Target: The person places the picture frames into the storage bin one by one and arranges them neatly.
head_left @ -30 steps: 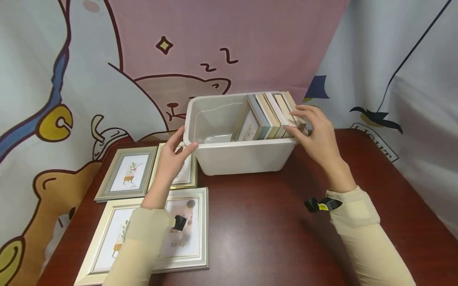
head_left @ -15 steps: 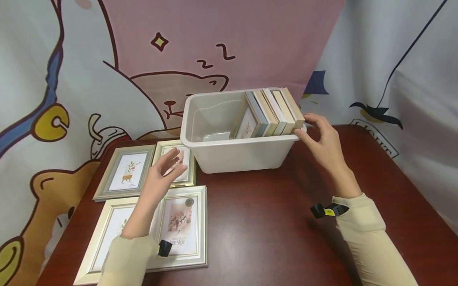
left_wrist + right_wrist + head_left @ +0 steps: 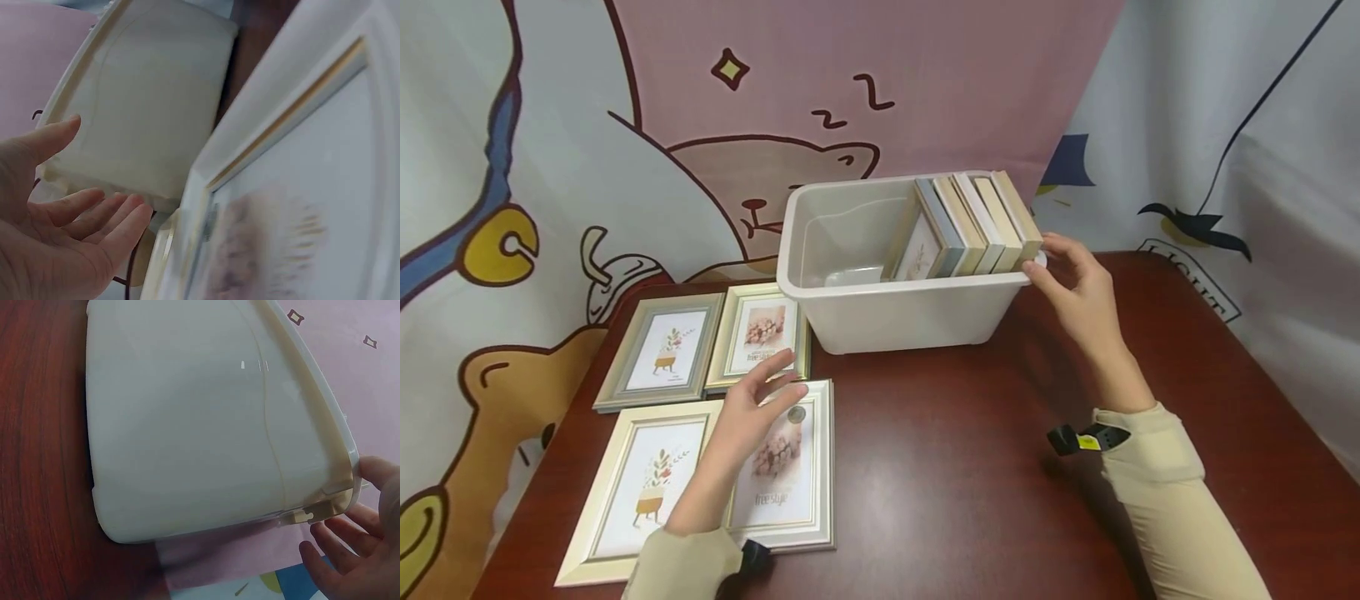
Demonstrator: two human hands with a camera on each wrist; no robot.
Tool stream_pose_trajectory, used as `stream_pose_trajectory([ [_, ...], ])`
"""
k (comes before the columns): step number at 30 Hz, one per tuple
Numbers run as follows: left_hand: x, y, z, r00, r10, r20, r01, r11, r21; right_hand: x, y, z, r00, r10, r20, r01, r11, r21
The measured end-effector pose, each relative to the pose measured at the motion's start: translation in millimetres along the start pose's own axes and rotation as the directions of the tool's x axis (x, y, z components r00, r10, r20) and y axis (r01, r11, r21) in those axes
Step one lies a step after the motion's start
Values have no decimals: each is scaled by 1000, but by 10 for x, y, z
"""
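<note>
My left hand hovers over the white picture frame at the front of the group, fingers loosely extended and nothing in them. In the left wrist view, that palm faces the bin's end wall. My right hand holds the right end of the white plastic bin by its rim. The right wrist view has the thumb on the rim and the other fingers below it. Inside the bin, several picture frames stand on edge, packed at the right end and leaning left; a blue-grey one is near the front of the row.
Left of the bin lie a grey-green frame, a gold frame and a cream frame, face up on the dark red wooden table. Behind stands a printed cartoon curtain.
My left hand has let go of the bin's left rim and drawn back toward me over the white frame. My right hand has shifted from the standing frames to the bin's right rim.
</note>
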State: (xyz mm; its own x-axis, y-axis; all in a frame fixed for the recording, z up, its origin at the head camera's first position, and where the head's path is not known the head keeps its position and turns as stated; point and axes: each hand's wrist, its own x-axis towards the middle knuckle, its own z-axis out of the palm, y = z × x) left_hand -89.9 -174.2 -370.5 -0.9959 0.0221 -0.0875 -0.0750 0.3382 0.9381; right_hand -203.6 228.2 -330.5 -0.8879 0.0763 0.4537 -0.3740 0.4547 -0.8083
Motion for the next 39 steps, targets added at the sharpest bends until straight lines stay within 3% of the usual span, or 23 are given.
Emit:
stream_pose_trajectory([
  [12, -47, -182, 203, 998, -45, 48, 46, 998, -30, 5, -10, 6, 1000, 16, -13, -16, 1000, 27],
  [22, -76, -276, 285, 997, -79, 12, 78, 996, 31, -1, -4, 0, 1000, 22, -10, -21, 999, 41],
  [29, -69, -301, 362, 994, -65, -83, 78, 983, 164, -9, -22, -5, 999, 31, -14, -30, 998, 61],
  [33, -49, -274, 402, 992, -24, -121, 58, 958, 281, -5, -21, -1, 999, 40, -18, -39, 997, 71],
  [39, -25, -234, 428, 992, 23, -128, 31, 917, 399, 6, 0, 6, 999, 42, -17, -41, 996, 76],
])
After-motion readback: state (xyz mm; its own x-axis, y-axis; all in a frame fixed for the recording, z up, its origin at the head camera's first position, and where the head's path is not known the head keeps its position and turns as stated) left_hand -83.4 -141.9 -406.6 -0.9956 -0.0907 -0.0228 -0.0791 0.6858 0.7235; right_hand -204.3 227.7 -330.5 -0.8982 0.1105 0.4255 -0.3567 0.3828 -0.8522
